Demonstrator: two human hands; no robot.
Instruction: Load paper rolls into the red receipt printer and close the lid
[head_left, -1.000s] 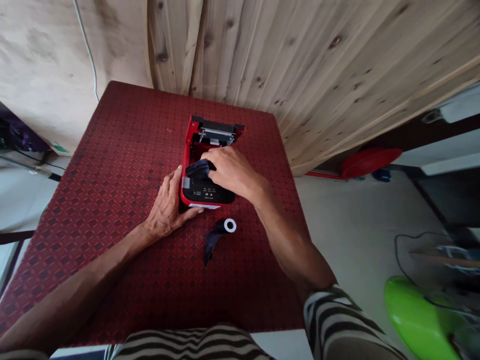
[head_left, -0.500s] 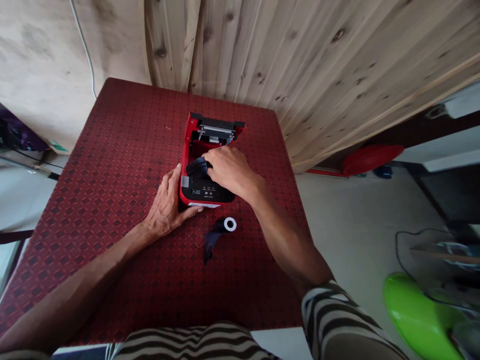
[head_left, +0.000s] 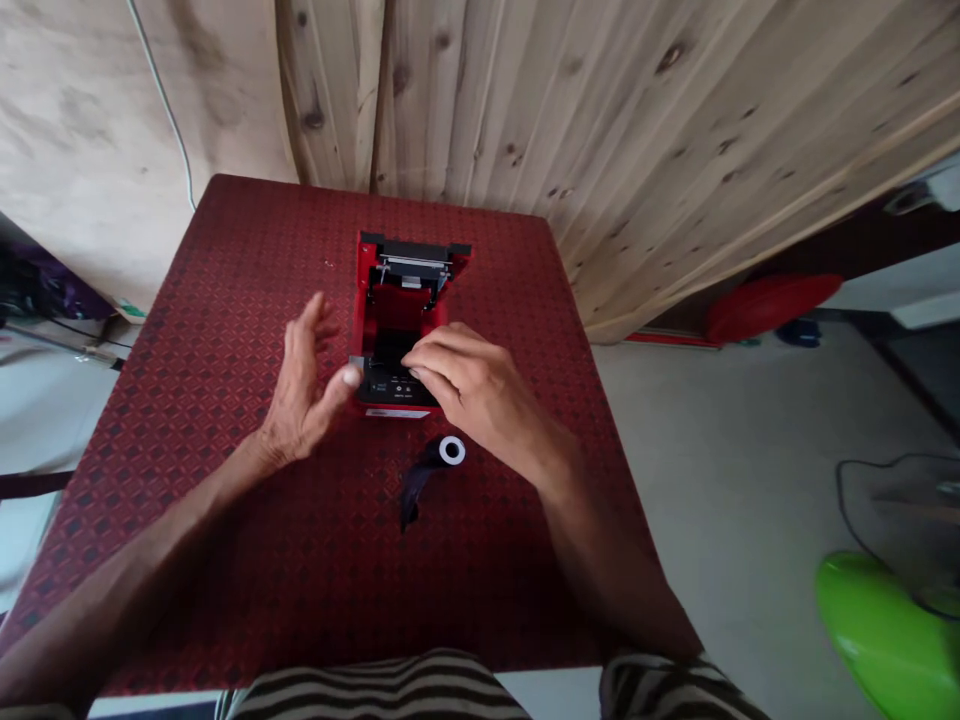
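A red and black printer (head_left: 397, 385) stands on the table with its lid (head_left: 415, 258) raised, so its red inner bay shows. Over the front edge of that bay, my right hand (head_left: 472, 375) is closed in a pinch. What its fingertips hold is hidden against the black inside. My left hand (head_left: 304, 385) is open at the printer's left side, fingers spread and raised, thumb by the front left corner. In front of the printer lies a small paper roll (head_left: 452, 451), white at its end, with a dark loose tail stretching left and toward me.
A red patterned cloth covers the table (head_left: 247, 270). Behind it rises a wooden plank wall (head_left: 465, 110), with a pale cable (head_left: 165, 105) hanging at the left. On the floor to the right are a red round object (head_left: 772, 308) and a bright green one (head_left: 877, 630).
My left hand has let go of the printer's side and opened. My right hand has come back from inside the bay to its front edge; the dark strip seen at its fingers is no longer distinct.
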